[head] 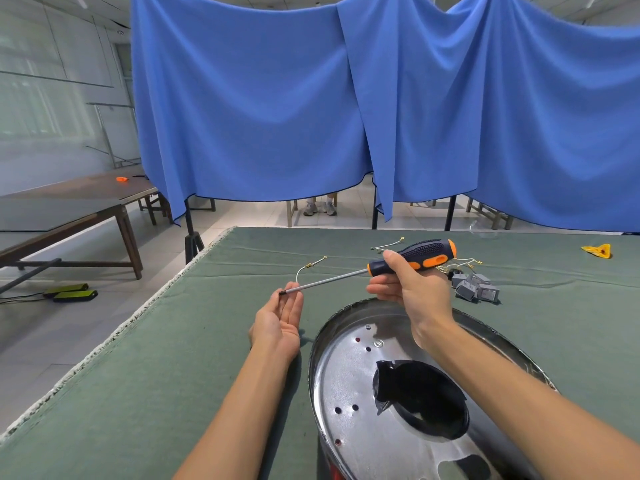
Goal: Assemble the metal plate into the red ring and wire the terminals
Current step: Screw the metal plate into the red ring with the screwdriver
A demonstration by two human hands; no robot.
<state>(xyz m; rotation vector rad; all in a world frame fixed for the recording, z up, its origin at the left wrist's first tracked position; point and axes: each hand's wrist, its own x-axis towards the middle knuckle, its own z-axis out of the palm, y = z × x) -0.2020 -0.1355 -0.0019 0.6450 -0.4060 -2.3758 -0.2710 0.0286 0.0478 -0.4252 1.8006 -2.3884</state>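
Right hand (pixel 408 285) with fingers curled round the handle of a screwdriver (pixel 412 258), its tip lying on the loosely straightened fingertips (pixel 292 292) of the palm-up left hand (pixel 277 323); metal plate (pixel 353 375) below both hands, wired terminals (pixel 474 285) just beyond the right knuckles.

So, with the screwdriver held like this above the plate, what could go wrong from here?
1. The tip of the screwdriver sits at the fingertips of the open left hand; a push from the right hand could poke them.
2. The small screw lies loose on the metal plate near open holes; a bump could roll it away.
3. The right forearm hangs over the plate rim, which looks thin and may scrape it.
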